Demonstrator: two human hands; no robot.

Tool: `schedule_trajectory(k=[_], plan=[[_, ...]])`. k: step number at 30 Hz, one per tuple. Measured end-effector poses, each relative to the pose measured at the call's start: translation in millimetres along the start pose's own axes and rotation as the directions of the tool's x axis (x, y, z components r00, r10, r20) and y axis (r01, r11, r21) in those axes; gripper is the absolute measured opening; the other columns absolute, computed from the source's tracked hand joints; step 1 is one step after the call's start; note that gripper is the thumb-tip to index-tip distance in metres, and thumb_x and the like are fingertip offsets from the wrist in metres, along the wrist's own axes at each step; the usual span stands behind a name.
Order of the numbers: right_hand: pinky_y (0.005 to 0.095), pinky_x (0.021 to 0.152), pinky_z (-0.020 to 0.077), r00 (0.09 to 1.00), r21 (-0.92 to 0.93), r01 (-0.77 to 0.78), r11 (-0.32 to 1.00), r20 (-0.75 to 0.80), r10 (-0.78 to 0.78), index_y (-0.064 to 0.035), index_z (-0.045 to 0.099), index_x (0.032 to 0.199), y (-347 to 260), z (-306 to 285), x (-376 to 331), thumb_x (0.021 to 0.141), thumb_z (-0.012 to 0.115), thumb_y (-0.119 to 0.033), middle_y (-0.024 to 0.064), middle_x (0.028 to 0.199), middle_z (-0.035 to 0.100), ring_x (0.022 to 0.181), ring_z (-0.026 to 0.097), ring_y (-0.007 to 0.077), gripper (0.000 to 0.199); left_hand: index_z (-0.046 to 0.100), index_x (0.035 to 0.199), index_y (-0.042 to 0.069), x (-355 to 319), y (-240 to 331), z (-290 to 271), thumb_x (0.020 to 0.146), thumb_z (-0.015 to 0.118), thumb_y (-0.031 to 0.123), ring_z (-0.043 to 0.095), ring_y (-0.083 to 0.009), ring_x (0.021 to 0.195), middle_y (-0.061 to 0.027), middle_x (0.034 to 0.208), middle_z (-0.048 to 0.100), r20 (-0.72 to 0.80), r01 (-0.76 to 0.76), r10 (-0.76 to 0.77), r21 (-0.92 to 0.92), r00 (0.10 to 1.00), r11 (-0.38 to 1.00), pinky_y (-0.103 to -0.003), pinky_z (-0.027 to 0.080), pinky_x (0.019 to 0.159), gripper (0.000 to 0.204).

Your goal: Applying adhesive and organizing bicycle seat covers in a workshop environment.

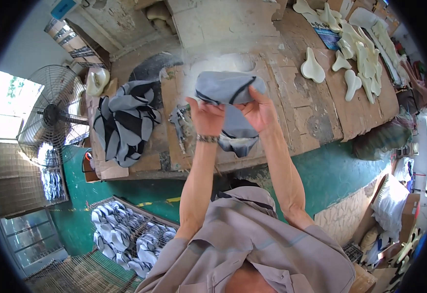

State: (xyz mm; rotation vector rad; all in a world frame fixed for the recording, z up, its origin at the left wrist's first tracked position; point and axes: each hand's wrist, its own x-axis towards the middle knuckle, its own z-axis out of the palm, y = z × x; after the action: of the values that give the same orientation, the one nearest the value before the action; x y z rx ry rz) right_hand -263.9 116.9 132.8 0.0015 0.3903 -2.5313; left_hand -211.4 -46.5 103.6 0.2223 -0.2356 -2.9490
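Note:
Over the cardboard-topped bench I hold up a grey bicycle saddle cover (228,86) with black curved stripes. My right hand (261,111) grips its right end, thumb on the upper face and fingers behind. My left hand (206,117), with a braided band at the wrist, has its fingers curled under the left part, partly hidden by the fabric. Just below, between my wrists, lies another grey and black cover piece (239,128); whether it joins the held one I cannot tell. A metal spray gun (178,128) rests left of my left hand.
Left on the bench is a heap of grey and black covers (125,122), beside a caged fan (52,115). Cream foam saddle pads (312,66) lie to the right. Finished-looking grey saddles (120,237) fill a wire rack at lower left. A stuffed bag (382,139) sits by the right bench edge.

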Motion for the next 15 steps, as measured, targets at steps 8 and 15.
schedule_trajectory(k=[8, 15], plan=[[0.0465, 0.104, 0.0517, 0.933, -0.151, -0.049, 0.987, -0.36, -0.009, -0.0018, 0.057, 0.136, -18, -127, -78, 0.104, 0.055, -0.02, 0.0107, 0.134, 0.066, 0.123, 0.064, 0.0263, 0.037, 0.062, 0.123, 0.011, -62, -13, -107, 0.108, 0.052, 0.025, 0.068, -0.0115, 0.081, 0.0005, 0.104, 0.073, -0.171, 0.19, -0.167, 0.129, 0.971, 0.973, -0.03, 0.059, 0.072, 0.022], [0.045, 0.11, 0.0461, 0.838, -0.044, -0.052, 0.998, -0.545, 0.02, -0.0036, 0.058, 0.137, -18, -125, -98, 0.107, 0.053, -0.033, 0.0096, 0.135, 0.066, 0.125, 0.062, 0.0253, 0.042, 0.057, 0.131, 0.009, -96, -4, -104, 0.105, 0.055, 0.01, 0.068, -0.0181, 0.111, -0.0046, 0.123, 0.069, -0.364, 0.323, -0.214, 0.274, 0.907, 0.906, -0.038, 0.058, 0.093, 0.026]])
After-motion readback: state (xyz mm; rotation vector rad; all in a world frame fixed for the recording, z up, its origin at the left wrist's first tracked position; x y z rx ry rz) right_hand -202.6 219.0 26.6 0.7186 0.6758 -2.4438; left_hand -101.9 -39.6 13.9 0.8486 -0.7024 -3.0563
